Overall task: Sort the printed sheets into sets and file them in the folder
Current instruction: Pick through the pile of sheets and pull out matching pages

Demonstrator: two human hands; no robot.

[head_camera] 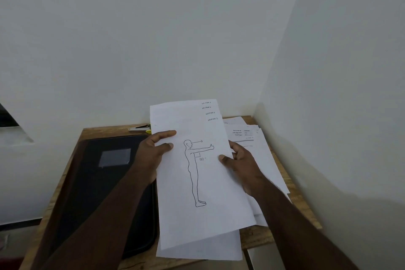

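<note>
Both the left hand and right hand pinch a fanned white printed-sheet set above the wooden table's middle, while the closed black folder at its left edge and loose sheets in its far right corner suggest filing remains.

I see a small wooden desk set into the corner where two white walls meet. On its left part lies a flat black folder, closed, with a grey rectangular label on its cover. Along the right side a loose pile of printed sheets lies spread on the wood, reaching toward the back corner. At the back edge, just behind the folder, rests a stapler with a yellow tip.
</note>
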